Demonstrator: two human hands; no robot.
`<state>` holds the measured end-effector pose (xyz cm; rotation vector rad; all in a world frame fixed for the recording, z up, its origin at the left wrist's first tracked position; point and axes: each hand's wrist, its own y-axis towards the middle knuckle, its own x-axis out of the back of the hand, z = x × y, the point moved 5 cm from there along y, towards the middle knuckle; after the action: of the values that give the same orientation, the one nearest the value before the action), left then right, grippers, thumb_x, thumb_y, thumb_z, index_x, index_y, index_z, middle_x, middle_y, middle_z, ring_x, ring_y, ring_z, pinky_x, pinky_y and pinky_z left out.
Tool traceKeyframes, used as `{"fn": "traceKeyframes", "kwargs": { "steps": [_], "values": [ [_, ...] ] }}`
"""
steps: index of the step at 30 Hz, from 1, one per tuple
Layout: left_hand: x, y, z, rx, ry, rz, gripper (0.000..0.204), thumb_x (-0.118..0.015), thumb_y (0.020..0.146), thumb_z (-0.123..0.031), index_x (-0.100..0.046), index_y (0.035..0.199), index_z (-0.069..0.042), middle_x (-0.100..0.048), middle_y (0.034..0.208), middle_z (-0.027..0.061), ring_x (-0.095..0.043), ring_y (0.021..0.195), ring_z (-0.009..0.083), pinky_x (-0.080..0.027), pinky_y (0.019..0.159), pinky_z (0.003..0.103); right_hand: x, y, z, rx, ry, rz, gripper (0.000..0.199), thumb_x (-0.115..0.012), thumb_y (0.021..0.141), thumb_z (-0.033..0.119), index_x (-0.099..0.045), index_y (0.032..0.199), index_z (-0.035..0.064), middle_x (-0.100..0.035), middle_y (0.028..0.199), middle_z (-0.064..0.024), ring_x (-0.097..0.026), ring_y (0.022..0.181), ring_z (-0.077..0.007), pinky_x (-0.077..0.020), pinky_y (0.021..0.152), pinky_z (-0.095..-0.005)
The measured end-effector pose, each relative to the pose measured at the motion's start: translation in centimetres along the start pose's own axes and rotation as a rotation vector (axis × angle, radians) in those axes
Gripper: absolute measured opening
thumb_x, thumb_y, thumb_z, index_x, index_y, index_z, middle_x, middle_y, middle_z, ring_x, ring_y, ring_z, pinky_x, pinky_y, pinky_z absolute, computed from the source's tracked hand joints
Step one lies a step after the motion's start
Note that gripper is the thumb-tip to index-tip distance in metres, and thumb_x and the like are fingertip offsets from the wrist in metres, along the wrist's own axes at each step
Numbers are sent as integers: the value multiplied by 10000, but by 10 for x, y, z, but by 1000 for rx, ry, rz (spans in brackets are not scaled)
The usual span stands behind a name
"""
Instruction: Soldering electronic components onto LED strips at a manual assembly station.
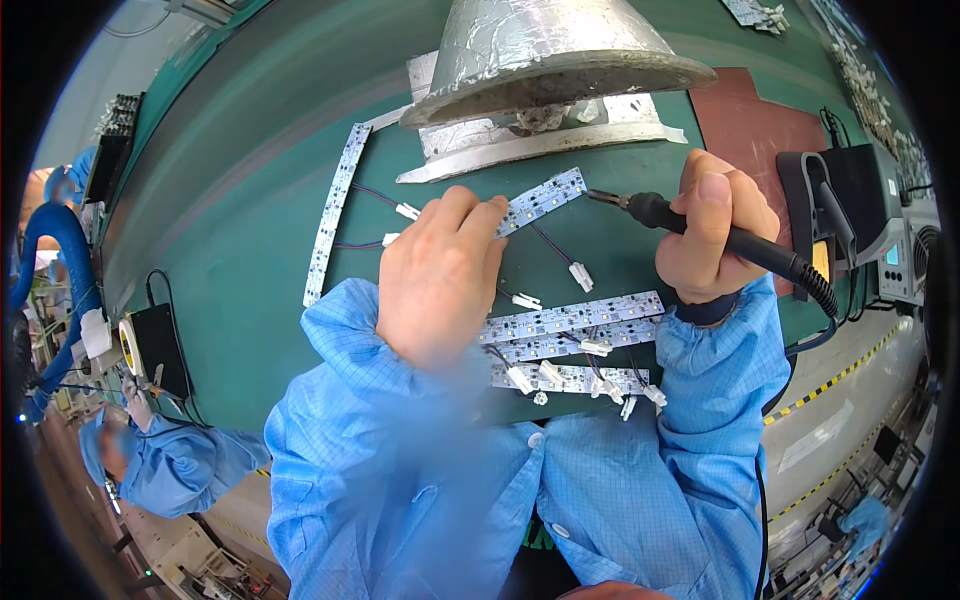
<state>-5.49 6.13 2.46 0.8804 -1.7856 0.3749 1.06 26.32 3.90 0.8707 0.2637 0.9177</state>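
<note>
My right hand (715, 225) is wrapped round a black soldering iron (655, 212). The iron's metal tip is at the right end of a white LED circuit board strip (548, 198). With fingers bent over the strip's left part, my left hand (440, 270) grips it against the green mat; the thumb side partly hides the contact. A thin wire with a white connector (581, 276) trails from this strip. Close to my body lie several more LED strips (575, 318) with wires and white connectors. Another strip (335, 215) lies to the left, its two connectors near my left hand.
A foil-covered fume hood (550, 60) stands at the far side over a white base. To the right are a reddish-brown mat (740, 120), an iron stand (815, 200) and a soldering station (902, 260). A black device (160, 350) sits at left; a co-worker in blue (190, 465) is beyond.
</note>
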Motion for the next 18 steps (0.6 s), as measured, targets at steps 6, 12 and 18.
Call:
{"fn": "traceKeyframes", "kwargs": {
  "steps": [6, 12, 18],
  "values": [
    [0, 0, 3, 3, 5, -6, 295, -710, 786, -72, -660, 1075, -50, -574, 892, 72, -615, 845, 257, -520, 667, 399, 7, 0, -3, 0, -51, -152, 354, -455, 952, 124, -414, 624, -2, -441, 548, -83, -354, 465, -121, -258, 436, -296],
    [6, -1, 2, 13, 10, -51, 303, -745, 768, -70, -680, 1063, -57, -631, 926, 82, -630, 776, 304, -505, 652, 394, 37, 16, -12, -82, 45, -542, 366, -484, 917, 119, -368, 583, 23, -375, 526, -53, -315, 464, -119, -251, 456, -277],
    [53, -30, 11, 36, 34, -159, 320, -762, 750, -60, -666, 1055, -35, -655, 939, 109, -645, 813, 305, -521, 686, 372, 47, 14, -19, -103, 91, -600, 356, -494, 921, 76, -363, 594, 24, -389, 563, -48, -319, 489, -112, -260, 464, -279]
  ]
}}
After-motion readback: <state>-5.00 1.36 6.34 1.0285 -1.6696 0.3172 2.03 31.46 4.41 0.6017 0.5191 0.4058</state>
